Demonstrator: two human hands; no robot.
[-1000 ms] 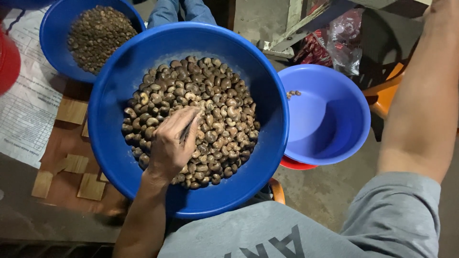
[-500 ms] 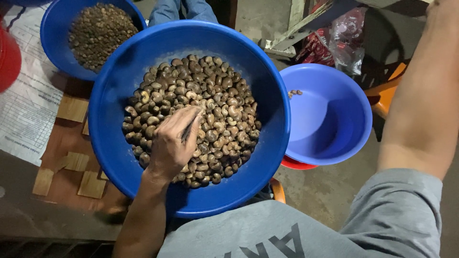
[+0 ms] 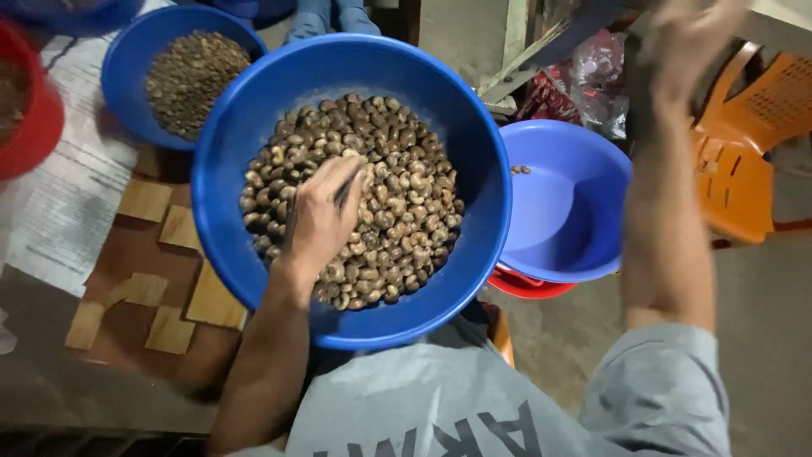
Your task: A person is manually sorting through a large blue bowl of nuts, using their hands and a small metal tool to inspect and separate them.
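Note:
A large blue basin (image 3: 254,110) in front of me holds a heap of brown raw cashew nuts (image 3: 397,178). My left hand (image 3: 320,222) rests in the heap, fingers bent and closed among the nuts. Whether it grips any nut is hidden by the hand itself. My right hand (image 3: 689,38) is raised high at the upper right, blurred, beside a dark upright bar; I cannot make out if it grasps the bar. A smaller blue bowl (image 3: 567,211) to the right holds a few nuts (image 3: 519,169) near its far rim.
Another blue bowl (image 3: 127,68) of small dark nuts stands at the upper left, a red bowl (image 3: 34,127) at the left edge. Printed paper (image 3: 59,220) and wooden tiles (image 3: 169,330) lie on the table. An orange plastic chair (image 3: 744,161) stands at the right. Plastic bags (image 3: 592,76) lie behind.
The view has shifted right and tilted. My right forearm has swung inward and its hand is now in view, blurred. My left hand stays in the nuts.

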